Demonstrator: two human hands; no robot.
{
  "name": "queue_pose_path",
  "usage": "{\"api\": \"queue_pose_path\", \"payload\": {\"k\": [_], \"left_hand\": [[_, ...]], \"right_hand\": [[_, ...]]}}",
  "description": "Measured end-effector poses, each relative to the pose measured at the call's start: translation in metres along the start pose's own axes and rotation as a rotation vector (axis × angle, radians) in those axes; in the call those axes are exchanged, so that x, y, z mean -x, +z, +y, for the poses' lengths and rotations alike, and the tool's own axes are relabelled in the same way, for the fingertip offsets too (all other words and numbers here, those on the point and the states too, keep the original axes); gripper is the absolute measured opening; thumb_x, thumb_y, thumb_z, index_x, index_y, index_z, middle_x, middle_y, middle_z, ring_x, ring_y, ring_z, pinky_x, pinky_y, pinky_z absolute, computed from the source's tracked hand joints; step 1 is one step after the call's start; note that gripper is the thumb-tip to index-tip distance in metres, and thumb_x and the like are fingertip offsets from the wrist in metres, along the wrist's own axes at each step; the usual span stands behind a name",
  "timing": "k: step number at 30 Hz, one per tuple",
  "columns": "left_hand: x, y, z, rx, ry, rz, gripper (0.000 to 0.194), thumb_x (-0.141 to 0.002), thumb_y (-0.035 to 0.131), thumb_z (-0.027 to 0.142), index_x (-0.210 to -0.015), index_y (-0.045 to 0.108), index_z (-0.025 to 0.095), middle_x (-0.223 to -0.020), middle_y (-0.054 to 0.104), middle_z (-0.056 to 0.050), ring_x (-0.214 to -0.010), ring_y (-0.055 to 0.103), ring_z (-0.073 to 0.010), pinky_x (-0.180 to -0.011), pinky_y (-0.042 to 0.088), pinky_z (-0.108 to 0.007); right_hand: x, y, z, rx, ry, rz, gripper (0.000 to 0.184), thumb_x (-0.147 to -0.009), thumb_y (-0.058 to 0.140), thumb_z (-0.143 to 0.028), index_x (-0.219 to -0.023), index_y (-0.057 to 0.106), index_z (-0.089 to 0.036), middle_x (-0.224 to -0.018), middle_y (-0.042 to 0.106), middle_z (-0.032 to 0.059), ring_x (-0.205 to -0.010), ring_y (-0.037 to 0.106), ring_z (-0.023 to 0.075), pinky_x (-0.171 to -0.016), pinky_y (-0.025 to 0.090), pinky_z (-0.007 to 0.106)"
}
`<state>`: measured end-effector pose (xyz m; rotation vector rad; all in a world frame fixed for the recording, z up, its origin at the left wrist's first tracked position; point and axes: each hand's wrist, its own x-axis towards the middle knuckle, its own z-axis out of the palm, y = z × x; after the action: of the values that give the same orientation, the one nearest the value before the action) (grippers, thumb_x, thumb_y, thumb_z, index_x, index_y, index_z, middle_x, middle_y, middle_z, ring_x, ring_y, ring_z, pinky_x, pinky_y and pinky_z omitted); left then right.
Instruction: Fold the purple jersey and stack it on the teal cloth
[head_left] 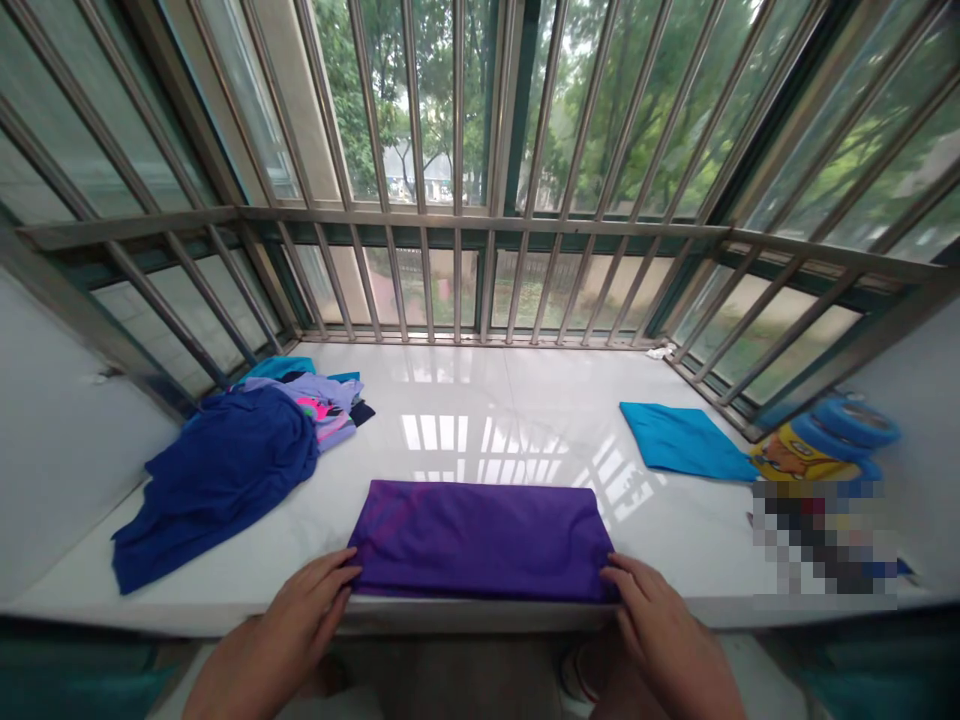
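Note:
A purple garment (484, 540), folded into a long flat rectangle, lies along the front edge of the white sill. My left hand (311, 600) pinches its left side near the front corner. At the opposite end, my right hand (649, 610) has its fingers closed on the right side. Parts of both thumbs are hidden from view. The cloth's upper face is mostly smooth, with a faint pinkish tint at the left. What kind of garment it is cannot be made out.
A loose heap of clothes, with a dark blue garment (232, 460) and a lilac printed one (337, 415), sits at the left. To the right lie a folded turquoise cloth (682, 440), a blue and yellow bottle (825, 445) and a blurred-out patch. Metal bars (457, 230) line the window.

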<state>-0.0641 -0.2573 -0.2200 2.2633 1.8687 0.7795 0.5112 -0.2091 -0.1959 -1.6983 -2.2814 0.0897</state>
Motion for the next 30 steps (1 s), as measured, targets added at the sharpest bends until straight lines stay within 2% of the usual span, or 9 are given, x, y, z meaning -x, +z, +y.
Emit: {"api": "queue_pose_path", "payload": {"k": [4,6,11,14,17,20,23,27,30], "left_hand": [[-0.006,0.009,0.007,-0.017,0.014,0.033,0.032,-0.1,0.063,0.046,-0.125,0.08,0.039,-0.135,0.078,-0.004,-0.123,0.076,-0.0291,-0.108,0.065,-0.043],[-0.007,0.016,0.012,-0.014,0.0,0.051,0.032,-0.099,0.062,0.046,-0.124,0.08,0.036,-0.133,0.079,-0.006,-0.121,0.076,-0.0298,-0.107,0.065,-0.044],[0.002,0.018,0.035,0.094,-0.067,0.041,0.03,-0.098,0.061,0.045,-0.121,0.08,0.043,-0.131,0.08,-0.003,-0.124,0.075,-0.0302,-0.108,0.066,-0.043],[0.003,0.014,0.045,0.149,-0.08,0.025,0.033,-0.099,0.061,0.047,-0.125,0.08,0.043,-0.132,0.08,-0.003,-0.126,0.075,-0.029,-0.108,0.065,-0.041],[-0.004,0.01,0.047,0.198,-0.108,0.018,0.034,-0.101,0.06,0.049,-0.125,0.08,0.037,-0.137,0.078,-0.004,-0.127,0.074,-0.0276,-0.11,0.063,-0.041],[-0.018,0.008,0.046,0.248,-0.138,0.009,0.034,-0.102,0.059,0.048,-0.124,0.081,0.033,-0.138,0.077,-0.006,-0.13,0.073,-0.0278,-0.114,0.061,-0.045],[-0.032,0.008,0.052,0.303,-0.15,0.015,0.035,-0.104,0.057,0.048,-0.123,0.081,0.032,-0.137,0.077,-0.007,-0.13,0.072,-0.0282,-0.116,0.059,-0.047],[-0.04,0.014,0.065,0.38,-0.175,-0.018,0.037,-0.106,0.054,0.049,-0.127,0.078,0.03,-0.139,0.077,-0.007,-0.132,0.072,-0.0267,-0.118,0.057,-0.045],[-0.039,0.023,0.072,0.389,-0.19,-0.048,0.04,-0.106,0.053,0.048,-0.132,0.076,0.029,-0.141,0.076,-0.008,-0.133,0.071,-0.0268,-0.12,0.055,-0.047]], "right_hand": [[-0.02,0.006,-0.037,0.166,0.24,0.106,0.038,-0.106,0.047,-0.042,-0.127,0.069,-0.019,-0.125,0.074,0.0226,-0.11,0.073,0.0382,-0.094,0.06,0.052],[-0.03,0.011,-0.05,0.249,0.377,0.052,0.037,-0.107,0.048,-0.047,-0.116,0.068,-0.017,-0.109,0.075,0.0235,-0.097,0.074,0.0383,-0.082,0.06,0.049],[-0.052,0.004,-0.032,0.103,0.537,-0.172,0.028,-0.108,0.049,-0.038,-0.096,0.066,-0.021,-0.099,0.079,0.0171,-0.093,0.078,0.0323,-0.083,0.056,0.039],[-0.066,-0.021,-0.006,0.007,0.68,-0.077,0.034,-0.106,0.047,-0.047,-0.101,0.068,-0.019,-0.096,0.08,0.018,-0.089,0.078,0.0339,-0.076,0.055,0.038],[-0.084,-0.05,-0.009,-0.088,0.723,0.134,0.039,-0.1,0.051,-0.054,-0.111,0.069,-0.021,-0.094,0.08,0.0146,-0.085,0.077,0.033,-0.071,0.053,0.037],[-0.103,-0.067,-0.057,-0.176,0.633,0.235,0.036,-0.097,0.056,-0.054,-0.116,0.068,-0.026,-0.097,0.08,0.0107,-0.083,0.076,0.0304,-0.07,0.052,0.035],[-0.116,-0.052,-0.131,-0.268,0.358,0.203,0.024,-0.096,0.058,-0.036,-0.116,0.069,-0.028,-0.103,0.081,0.0087,-0.093,0.077,0.0288,-0.079,0.056,0.035],[-0.11,0.017,-0.22,-0.301,-0.238,0.045,0.046,-0.086,0.057,-0.006,-0.127,0.07,-0.021,-0.152,0.067,0.0142,-0.14,0.062,0.0318,-0.118,0.048,0.048],[-0.092,0.071,-0.251,-0.263,-0.344,-0.103,0.045,-0.093,0.055,-0.005,-0.133,0.07,-0.019,-0.157,0.063,0.0154,-0.147,0.058,0.0338,-0.123,0.045,0.055]]}}
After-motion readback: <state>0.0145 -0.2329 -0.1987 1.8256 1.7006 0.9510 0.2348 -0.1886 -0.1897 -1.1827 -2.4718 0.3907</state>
